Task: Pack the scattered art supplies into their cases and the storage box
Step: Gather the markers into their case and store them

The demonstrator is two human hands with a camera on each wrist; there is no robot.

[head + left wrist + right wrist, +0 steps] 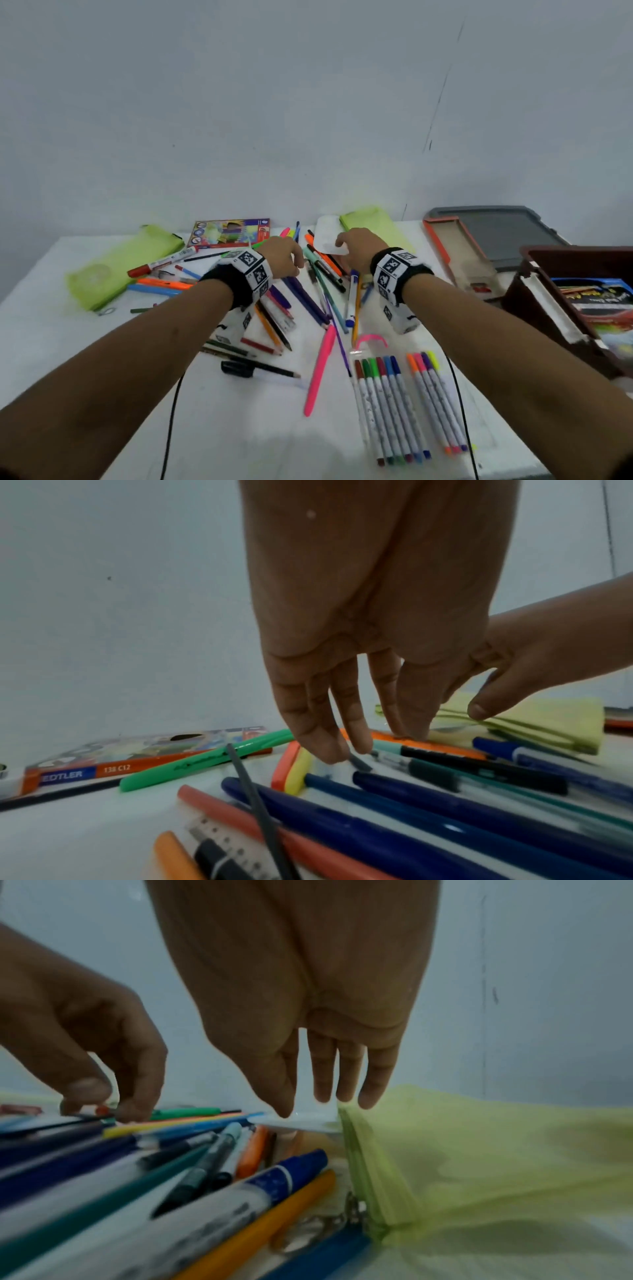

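Pens and pencils (318, 291) lie scattered across a white table (85, 342). My left hand (294, 263) reaches down into the pile with straight fingers; its fingertips (329, 753) touch a thin grey pen, and its thumb rests on an orange pen (441, 746). My right hand (342, 246) hangs beside it with straight fingers. Its thumb touches a white plastic palette (301, 1122), right at the zip edge of a green pouch (479, 1150). Neither hand grips anything.
A second green pouch (116, 263) and a coloured-pencil box (233, 233) lie at the back left. A brown storage box (534, 274), an orange-edged case (459, 253) and a grey lid (507, 233) stand on the right. A clear sleeve of markers (394, 404) lies near me.
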